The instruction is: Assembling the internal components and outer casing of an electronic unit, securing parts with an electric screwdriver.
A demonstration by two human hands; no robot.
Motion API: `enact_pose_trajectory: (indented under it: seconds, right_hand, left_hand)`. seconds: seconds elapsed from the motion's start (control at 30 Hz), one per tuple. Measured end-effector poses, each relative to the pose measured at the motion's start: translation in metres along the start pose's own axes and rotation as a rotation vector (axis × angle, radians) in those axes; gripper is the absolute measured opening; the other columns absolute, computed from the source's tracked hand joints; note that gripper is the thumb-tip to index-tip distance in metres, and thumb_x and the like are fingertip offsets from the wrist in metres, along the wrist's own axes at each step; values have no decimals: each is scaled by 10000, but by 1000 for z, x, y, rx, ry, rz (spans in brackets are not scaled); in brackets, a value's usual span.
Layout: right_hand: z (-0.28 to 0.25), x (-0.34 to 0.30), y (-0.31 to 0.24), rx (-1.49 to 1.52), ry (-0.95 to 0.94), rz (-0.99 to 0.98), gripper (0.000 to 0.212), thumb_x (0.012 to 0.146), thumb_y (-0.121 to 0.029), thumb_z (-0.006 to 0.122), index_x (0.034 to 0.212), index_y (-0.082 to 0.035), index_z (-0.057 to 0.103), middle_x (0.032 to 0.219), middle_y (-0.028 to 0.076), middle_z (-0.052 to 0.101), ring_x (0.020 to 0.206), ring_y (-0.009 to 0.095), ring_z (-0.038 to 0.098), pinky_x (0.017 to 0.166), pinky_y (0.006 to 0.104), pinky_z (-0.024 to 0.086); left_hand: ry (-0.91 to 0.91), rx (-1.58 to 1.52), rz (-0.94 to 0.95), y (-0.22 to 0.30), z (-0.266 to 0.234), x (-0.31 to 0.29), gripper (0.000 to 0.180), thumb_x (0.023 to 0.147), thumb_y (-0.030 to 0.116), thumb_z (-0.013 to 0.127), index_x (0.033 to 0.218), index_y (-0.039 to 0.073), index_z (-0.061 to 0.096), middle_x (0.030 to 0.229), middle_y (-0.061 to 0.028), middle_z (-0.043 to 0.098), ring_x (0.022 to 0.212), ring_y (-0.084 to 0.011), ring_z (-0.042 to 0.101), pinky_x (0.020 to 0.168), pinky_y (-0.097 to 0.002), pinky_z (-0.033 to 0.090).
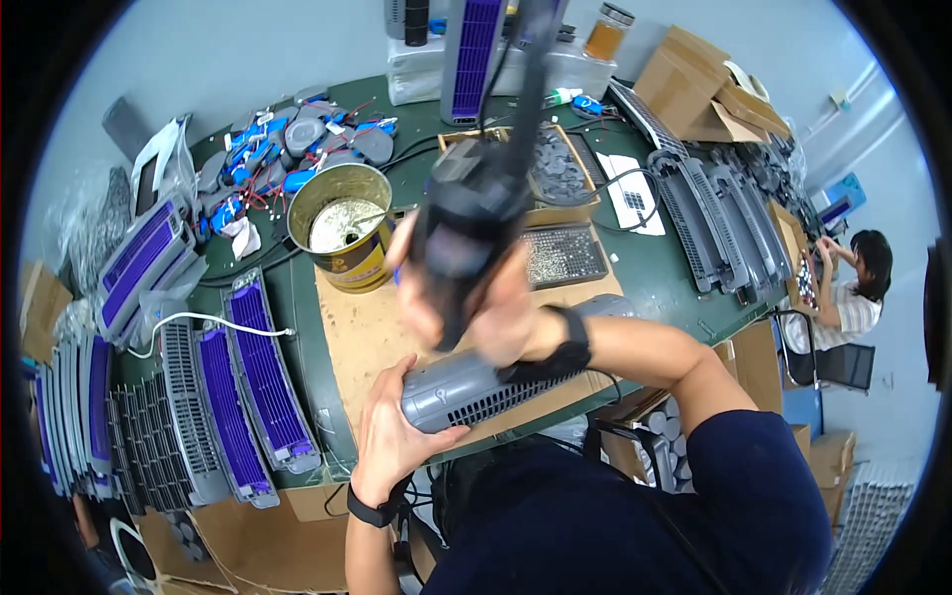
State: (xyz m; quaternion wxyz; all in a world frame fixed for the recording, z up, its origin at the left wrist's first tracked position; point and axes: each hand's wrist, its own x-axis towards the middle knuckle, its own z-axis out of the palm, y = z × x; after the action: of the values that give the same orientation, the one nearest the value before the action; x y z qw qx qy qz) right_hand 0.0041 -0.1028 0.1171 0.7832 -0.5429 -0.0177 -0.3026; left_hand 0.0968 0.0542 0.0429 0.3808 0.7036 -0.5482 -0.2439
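Note:
A long grey plastic housing with rows of slots (pixel 451 392) lies slanted on the near edge of a brown board (pixel 347 337). My left hand (pixel 390 431) grips its left end, thumb on the near side and fingers on the far side. Above the housing, my right hand (pixel 504 317) is wrapped round a black electric screwdriver (pixel 466 233), smeared by motion. Its tip cannot be made out. Behind my right forearm, part of the housing is hidden. A perforated tray of small screws (pixel 565 256) sits just beyond the right hand.
A yellow tin (pixel 362 268) stands left of the screwdriver. Purple-lined grey housings (pixel 263 367) fill the left side; grey shells (pixel 704 223) lie at right. Blue wired parts (pixel 268 149) are heaped at back left. A wooden box of grey pieces (pixel 560 164) stands behind. Another person (pixel 843 288) works at far right.

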Motion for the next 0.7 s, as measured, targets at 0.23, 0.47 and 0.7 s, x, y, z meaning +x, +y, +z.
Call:
enact_pose_trajectory:
  seconds: [0.23, 0.47, 0.7]
  right_hand:
    - [-118, -57, -112, -1215, 799, -108, 537, 937, -423, 576, 1291, -42, 443, 867, 86, 621, 718, 155, 603, 663, 262, 483]
    - [-212, -194, -99, -1764, 725, 482, 651, 809, -58, 682, 1407, -78, 426, 1106, 232, 571, 1027, 389, 577, 919, 408, 446]
    - [-165, -200, -71, -1337, 475, 92, 385, 929, -237, 577, 1248, -23, 561, 1142, 146, 528, 1121, 275, 507, 965, 363, 401]
  left_hand:
    - [-36, -31, -99, 3, 1, -8, 869, 481, 182, 915, 1229, -15, 519, 1188, -199, 550, 1104, -360, 557, 956, -422, 466]
    - [27, 189, 197, 11, 7, -14, 897, 447, 64, 902, 1258, 95, 520, 1325, -182, 440, 1192, -392, 477, 993, -465, 440]
    - [28, 78, 230, -4, 6, -13, 818, 494, -6, 844, 1241, 70, 518, 1236, -184, 523, 1124, -364, 546, 948, -417, 479]
